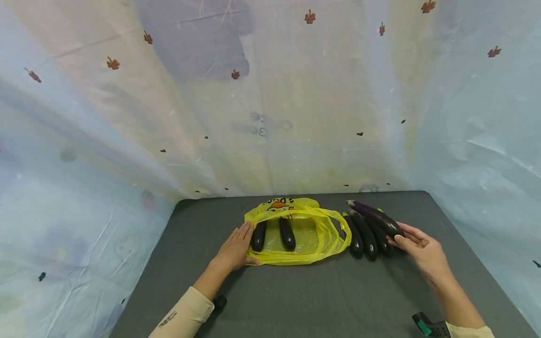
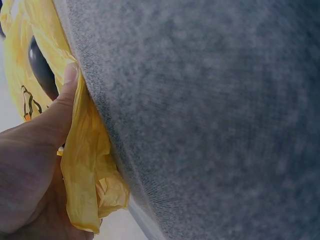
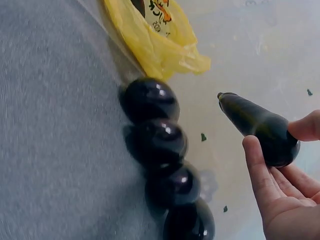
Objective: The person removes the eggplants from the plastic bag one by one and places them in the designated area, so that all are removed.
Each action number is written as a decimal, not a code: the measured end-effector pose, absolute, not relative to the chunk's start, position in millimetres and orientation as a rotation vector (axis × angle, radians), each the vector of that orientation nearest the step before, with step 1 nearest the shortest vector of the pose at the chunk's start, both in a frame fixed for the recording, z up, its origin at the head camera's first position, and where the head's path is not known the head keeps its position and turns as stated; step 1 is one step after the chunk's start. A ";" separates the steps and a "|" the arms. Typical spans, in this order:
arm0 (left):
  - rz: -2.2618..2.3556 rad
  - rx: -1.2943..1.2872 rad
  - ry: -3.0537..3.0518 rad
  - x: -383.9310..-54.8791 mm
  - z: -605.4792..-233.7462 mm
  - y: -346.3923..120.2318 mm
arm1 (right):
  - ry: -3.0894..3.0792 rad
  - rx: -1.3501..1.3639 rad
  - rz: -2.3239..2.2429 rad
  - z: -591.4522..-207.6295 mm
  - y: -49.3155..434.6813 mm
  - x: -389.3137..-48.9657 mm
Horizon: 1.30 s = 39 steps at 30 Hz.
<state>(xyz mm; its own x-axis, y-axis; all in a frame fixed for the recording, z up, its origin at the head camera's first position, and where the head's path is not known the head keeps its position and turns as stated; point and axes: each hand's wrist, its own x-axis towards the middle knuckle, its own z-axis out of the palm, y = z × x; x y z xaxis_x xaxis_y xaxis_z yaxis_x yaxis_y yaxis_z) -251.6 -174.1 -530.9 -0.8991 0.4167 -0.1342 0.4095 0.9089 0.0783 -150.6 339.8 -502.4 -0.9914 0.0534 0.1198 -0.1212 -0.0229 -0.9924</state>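
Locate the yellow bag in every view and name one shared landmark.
Head: the yellow bag sits lower centre, touched by the left hand.
Left wrist: down the left side, against that hand.
Right wrist: top centre, above four eggplants.
Shared landmark: the grey tabletop.

The yellow bag (image 1: 291,258) hides the far ends of two dark eggplants (image 1: 287,234) lying inside it.

In front of me I see a dark grey tabletop (image 1: 321,300) with rounded far corners, pale creased sheeting (image 1: 321,117) behind and on both sides, dotted with small reddish-brown leaf shapes (image 1: 310,17).
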 end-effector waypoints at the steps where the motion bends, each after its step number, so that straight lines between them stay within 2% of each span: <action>1: 0.074 0.637 2.926 -251.4 -530.5 -174.0 | -2.093 0.077 2.169 -503.3 341.5 -150.8; 22: 0.077 0.641 2.930 -251.2 -529.0 -173.1 | -1.997 -0.109 2.113 -514.2 375.2 -161.3; 39: 0.086 0.647 2.931 -249.6 -528.9 -172.9 | -1.903 -0.384 2.127 -526.8 388.0 -164.7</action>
<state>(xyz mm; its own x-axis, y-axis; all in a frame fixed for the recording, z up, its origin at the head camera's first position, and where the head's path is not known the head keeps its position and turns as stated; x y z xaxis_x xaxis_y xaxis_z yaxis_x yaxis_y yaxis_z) -249.6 -172.9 -528.9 -0.8980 0.4224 -0.1230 0.4145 0.9060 0.0854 -164.7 388.0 -526.8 -0.9308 0.3648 -0.0224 -0.0181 -0.1073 -0.9941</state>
